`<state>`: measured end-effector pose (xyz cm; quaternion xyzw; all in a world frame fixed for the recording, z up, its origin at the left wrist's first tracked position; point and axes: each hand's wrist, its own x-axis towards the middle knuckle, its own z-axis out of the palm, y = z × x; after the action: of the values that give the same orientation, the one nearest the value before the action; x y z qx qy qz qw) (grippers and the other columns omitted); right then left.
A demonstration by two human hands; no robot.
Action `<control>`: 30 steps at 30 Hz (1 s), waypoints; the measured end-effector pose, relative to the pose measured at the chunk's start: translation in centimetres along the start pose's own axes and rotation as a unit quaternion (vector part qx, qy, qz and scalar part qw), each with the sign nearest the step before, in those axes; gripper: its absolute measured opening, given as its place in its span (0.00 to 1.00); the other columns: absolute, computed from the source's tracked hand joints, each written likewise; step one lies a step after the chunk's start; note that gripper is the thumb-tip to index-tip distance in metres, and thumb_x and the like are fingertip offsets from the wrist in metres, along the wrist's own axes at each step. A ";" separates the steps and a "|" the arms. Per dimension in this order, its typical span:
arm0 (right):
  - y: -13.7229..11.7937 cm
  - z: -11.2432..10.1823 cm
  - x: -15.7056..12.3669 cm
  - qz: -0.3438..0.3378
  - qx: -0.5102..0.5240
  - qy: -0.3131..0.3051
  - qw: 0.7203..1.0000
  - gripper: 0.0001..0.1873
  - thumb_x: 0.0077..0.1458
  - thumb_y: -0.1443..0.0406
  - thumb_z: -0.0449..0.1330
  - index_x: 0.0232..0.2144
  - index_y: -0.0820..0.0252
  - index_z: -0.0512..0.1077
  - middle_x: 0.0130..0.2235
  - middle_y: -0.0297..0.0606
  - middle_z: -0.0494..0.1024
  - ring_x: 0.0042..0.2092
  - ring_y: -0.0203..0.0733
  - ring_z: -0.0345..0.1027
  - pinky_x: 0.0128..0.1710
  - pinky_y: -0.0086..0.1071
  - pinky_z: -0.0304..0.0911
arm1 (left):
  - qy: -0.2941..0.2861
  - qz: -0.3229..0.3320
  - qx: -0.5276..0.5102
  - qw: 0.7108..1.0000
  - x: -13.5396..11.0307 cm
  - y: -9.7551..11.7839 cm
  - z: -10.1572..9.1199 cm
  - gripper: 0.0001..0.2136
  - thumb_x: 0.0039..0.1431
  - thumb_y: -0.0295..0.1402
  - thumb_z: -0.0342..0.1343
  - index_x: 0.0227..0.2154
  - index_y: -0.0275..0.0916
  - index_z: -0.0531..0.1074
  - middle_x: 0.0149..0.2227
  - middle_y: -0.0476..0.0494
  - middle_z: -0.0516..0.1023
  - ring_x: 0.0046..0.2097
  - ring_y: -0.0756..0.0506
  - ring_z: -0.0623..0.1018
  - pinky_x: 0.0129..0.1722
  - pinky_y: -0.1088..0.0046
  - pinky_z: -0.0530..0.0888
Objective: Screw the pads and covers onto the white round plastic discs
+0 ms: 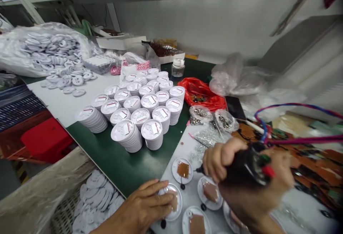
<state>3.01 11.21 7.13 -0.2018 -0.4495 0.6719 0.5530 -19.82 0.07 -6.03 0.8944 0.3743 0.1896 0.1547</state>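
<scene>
My left hand (146,205) lies with its fingers stretched over a round white disc (173,201) that carries a small brown board, at the bench's near edge. My right hand (235,176) is wrapped round a black electric screwdriver (249,166) with red and blue cables; its tip points left and down towards the discs. Three more white discs with brown boards lie close by: one (182,170) just left of the tip, one (210,193) under the tool, one (196,222) at the front edge.
Several stacks of white round covers (139,114) stand on the green mat (128,166). A clear bag of white parts (45,49) sits far left. A red bag (200,94), small bags of screws (211,117) and a small bottle (178,68) lie behind. A basket of discs (93,201) is at lower left.
</scene>
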 end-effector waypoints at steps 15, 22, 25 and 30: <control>2.5 -1.6 2.7 -0.030 -0.038 0.065 0.997 0.29 0.57 0.42 0.55 0.21 0.58 0.73 0.16 0.33 0.66 0.17 0.37 0.59 0.17 0.30 0.56 | 0.106 -0.111 -0.060 0.986 5.3 2.4 -6.1 0.15 0.69 0.21 0.46 0.49 0.43 0.73 0.43 0.46 0.79 0.45 0.44 0.76 0.55 0.61 0.67; 1.8 -1.3 2.4 -0.040 -0.031 0.073 0.996 0.30 0.58 0.41 0.53 0.20 0.57 0.73 0.15 0.32 0.65 0.17 0.37 0.59 0.17 0.31 0.57 | 0.049 -0.209 -0.047 0.976 11.5 2.7 -6.1 0.07 0.69 0.26 0.56 0.42 0.40 0.79 0.36 0.46 0.74 0.41 0.43 0.72 0.44 0.63 0.66; 3.4 -1.8 2.5 -0.030 -0.038 0.076 0.996 0.29 0.59 0.41 0.53 0.21 0.57 0.71 0.16 0.32 0.66 0.17 0.36 0.59 0.17 0.30 0.56 | 0.035 -0.223 -0.026 0.974 12.8 2.5 -6.0 0.06 0.67 0.25 0.58 0.41 0.39 0.79 0.37 0.45 0.74 0.42 0.42 0.72 0.45 0.62 0.66; 3.4 -2.3 2.5 -0.020 -0.038 0.084 0.996 0.28 0.60 0.43 0.54 0.22 0.57 0.71 0.16 0.32 0.67 0.18 0.36 0.60 0.18 0.30 0.57 | 0.051 -0.226 -0.015 0.973 12.4 2.2 -5.7 0.08 0.68 0.24 0.55 0.41 0.39 0.79 0.38 0.45 0.75 0.42 0.42 0.72 0.45 0.62 0.66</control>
<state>2.08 14.45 3.68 -0.2695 -0.4305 0.6236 0.5943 -13.08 8.42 2.68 0.7734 0.5712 0.2006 0.1879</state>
